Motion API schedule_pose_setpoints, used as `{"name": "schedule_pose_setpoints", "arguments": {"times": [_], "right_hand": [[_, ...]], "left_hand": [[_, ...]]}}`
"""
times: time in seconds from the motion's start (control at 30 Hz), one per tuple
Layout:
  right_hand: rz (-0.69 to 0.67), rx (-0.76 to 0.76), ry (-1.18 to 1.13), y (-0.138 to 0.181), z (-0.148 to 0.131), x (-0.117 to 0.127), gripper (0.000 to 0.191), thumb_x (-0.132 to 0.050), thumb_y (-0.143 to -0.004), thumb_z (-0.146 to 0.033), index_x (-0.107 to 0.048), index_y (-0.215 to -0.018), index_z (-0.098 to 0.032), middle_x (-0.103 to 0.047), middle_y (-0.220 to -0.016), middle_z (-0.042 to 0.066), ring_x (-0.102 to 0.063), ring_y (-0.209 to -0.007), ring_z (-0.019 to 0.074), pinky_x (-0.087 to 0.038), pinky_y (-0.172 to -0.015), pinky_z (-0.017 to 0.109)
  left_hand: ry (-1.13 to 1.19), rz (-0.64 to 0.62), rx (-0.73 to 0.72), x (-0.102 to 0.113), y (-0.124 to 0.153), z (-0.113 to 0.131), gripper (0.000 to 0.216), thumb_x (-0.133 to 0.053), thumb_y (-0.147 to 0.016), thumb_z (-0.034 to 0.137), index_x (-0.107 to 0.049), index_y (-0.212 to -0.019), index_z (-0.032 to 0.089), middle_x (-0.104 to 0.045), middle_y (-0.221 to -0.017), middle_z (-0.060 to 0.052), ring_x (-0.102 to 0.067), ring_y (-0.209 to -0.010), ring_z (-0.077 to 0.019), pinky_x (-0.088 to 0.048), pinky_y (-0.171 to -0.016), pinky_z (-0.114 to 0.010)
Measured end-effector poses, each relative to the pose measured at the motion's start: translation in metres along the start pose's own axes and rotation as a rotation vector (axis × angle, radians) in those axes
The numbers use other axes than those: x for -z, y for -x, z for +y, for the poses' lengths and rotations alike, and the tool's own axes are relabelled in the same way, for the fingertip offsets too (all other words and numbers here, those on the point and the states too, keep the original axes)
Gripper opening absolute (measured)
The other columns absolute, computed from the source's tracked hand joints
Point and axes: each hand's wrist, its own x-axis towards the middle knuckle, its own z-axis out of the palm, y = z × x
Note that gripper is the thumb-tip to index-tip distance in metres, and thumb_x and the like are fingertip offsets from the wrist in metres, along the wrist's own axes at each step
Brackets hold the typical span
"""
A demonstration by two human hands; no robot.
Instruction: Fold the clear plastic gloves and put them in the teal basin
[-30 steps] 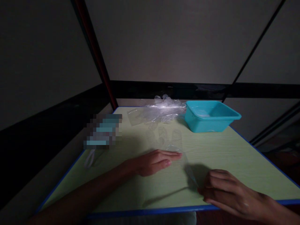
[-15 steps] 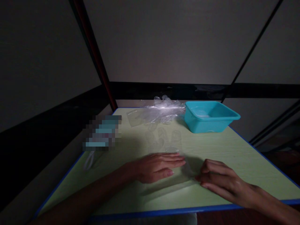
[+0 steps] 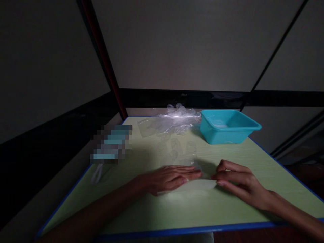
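A clear disposable plastic glove lies on the pale green table, its see-through fingers pointing away from me. Across its lower part rests my left hand, flat with the fingers stretched out. My right hand pinches the near right corner of the glove's cuff between thumb and fingers. The cuff edge is lifted and pulled taut between the two hands. Part of the glove is hidden under my left hand.
A heap of crumpled clear plastic gloves lies at the back of the table. Beside it on the right stands a turquoise plastic basin. A blurred-out item with a white strap lies at the left edge.
My right hand has moved the glove's cuff edge away from me, up toward my left hand. The left hand stays pressed in nearly the same place.
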Motion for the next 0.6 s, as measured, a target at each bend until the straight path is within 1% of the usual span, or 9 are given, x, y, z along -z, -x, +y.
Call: {"name": "schedule_pose_setpoints", "arguments": {"times": [0.2, 0.37, 0.5, 0.6], "right_hand": [[-0.027, 0.028, 0.000, 0.000, -0.008, 0.003, 0.013, -0.047, -0.084, -0.010, -0.059, -0.085, -0.013, -0.052, -0.075, 0.005, -0.049, -0.070, 0.0117, -0.041, -0.058, 0.023], [-0.051, 0.078, 0.000, 0.003, -0.017, 0.005, 0.014, -0.047, -0.084, -0.011, -0.059, -0.091, -0.011, -0.052, -0.073, 0.005, -0.049, -0.069, 0.0113, -0.041, -0.058, 0.023], [-0.085, 0.075, 0.005, 0.006, -0.023, 0.006, 0.014, -0.046, -0.085, -0.014, -0.059, -0.091, -0.012, -0.052, -0.072, 0.005, -0.049, -0.069, 0.0117, -0.042, -0.058, 0.023], [-0.112, 0.064, 0.011, 0.008, -0.026, 0.006, 0.016, -0.044, -0.086, -0.016, -0.059, -0.092, -0.013, -0.053, -0.073, 0.005, -0.050, -0.069, 0.0124, -0.042, -0.058, 0.025]], "left_hand": [[0.015, -0.039, -0.006, 0.001, 0.002, 0.005, 0.044, -0.016, -0.093, 0.028, -0.025, -0.134, 0.013, -0.023, -0.140, -0.002, -0.015, -0.129, -0.0116, -0.009, -0.106, -0.028], [0.062, -0.059, -0.012, 0.000, 0.004, 0.013, 0.044, -0.018, -0.093, 0.029, -0.026, -0.133, 0.015, -0.023, -0.140, -0.001, -0.013, -0.130, -0.0132, -0.006, -0.107, -0.029], [0.079, -0.113, 0.011, 0.001, 0.005, 0.019, 0.044, -0.018, -0.093, 0.030, -0.024, -0.134, 0.016, -0.020, -0.141, -0.001, -0.009, -0.130, -0.0127, -0.003, -0.106, -0.029], [0.077, -0.114, 0.019, 0.001, 0.005, 0.023, 0.044, -0.018, -0.093, 0.031, -0.024, -0.134, 0.018, -0.019, -0.141, 0.001, -0.005, -0.131, -0.0131, -0.003, -0.106, -0.030]]}}
